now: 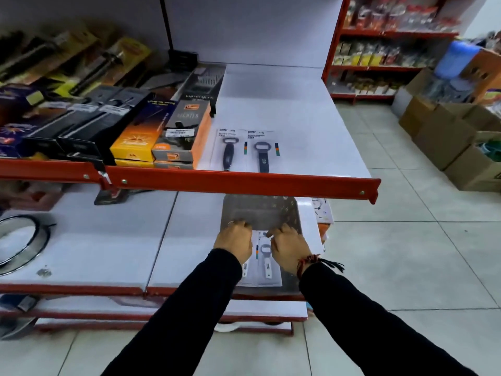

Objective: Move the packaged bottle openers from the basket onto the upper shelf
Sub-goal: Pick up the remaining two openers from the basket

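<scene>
A grey basket (260,210) stands on the lower white shelf, partly under the upper shelf's red edge. Inside it lie white-handled bottle openers on white cards (264,263). Both hands are down in the basket over those cards. My left hand (235,240) rests on the left card with its fingers curled at the card's top edge. My right hand (288,249) pinches the top edge of the right card. On the upper shelf (298,126) two packaged dark-handled openers lie flat side by side, the left (229,150) and the right (261,153).
Boxed kitchen tools (162,131) fill the upper shelf's left half. The red front rail (244,183) overhangs the basket. A round metal ring (19,242) lies at the lower shelf's left. Cardboard boxes (455,137) stand on the tiled floor to the right.
</scene>
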{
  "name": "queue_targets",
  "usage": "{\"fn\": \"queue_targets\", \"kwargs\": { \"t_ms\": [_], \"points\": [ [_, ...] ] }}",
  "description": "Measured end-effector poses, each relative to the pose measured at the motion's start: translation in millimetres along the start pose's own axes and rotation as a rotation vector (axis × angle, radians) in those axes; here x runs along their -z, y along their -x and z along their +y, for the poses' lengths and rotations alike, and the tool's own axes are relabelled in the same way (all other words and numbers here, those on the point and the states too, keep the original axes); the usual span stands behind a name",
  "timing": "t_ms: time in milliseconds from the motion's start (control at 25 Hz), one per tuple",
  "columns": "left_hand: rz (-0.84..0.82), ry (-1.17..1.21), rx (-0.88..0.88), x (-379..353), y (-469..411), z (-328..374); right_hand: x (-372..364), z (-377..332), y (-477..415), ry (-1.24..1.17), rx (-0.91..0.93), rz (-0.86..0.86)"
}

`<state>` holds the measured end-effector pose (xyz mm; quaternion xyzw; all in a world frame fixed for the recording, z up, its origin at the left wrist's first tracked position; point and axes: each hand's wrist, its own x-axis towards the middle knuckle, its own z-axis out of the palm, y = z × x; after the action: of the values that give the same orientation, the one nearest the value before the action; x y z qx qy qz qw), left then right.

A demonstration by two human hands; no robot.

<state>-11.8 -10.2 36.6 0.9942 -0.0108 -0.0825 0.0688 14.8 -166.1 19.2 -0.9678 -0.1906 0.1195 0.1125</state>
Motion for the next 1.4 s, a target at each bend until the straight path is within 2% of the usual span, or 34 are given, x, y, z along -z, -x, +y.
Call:
{"fn": "queue_targets", "kwargs": {
  "t_ms": [120, 200, 600, 720, 960, 1120, 1400],
  "points": [
    [-0.186, -0.116, -0.018, -25, -41, -1, -22, 12, -38, 0.076, -0.044, -0.136],
    [-0.255, -0.13, -0.029, -41, -61, -3, -33, 19, -58, 0.119, -0.063, -0.18],
    [-0.318, -0.097, 0.036, -51, -79, -15, -40, 26, -85, 0.062, -0.087, -0.136],
    [-0.257, -0.092, 0.047, -40, -76, -14, -28, 24, -85, -0.035, -0.101, -0.164],
    [-0.122, -0.117, 0.046, -11, -49, -13, -1, 18, -54, -0.132, -0.059, -0.067],
    [0.007, -0.168, -0.006, 10, -11, -3, 13, 7, -12, -0.048, 0.057, 0.08],
    [0.311, -0.118, -0.07, 71, 63, 16, 71, 9, 69, 0.01, 0.096, 0.338]
  ]
}}
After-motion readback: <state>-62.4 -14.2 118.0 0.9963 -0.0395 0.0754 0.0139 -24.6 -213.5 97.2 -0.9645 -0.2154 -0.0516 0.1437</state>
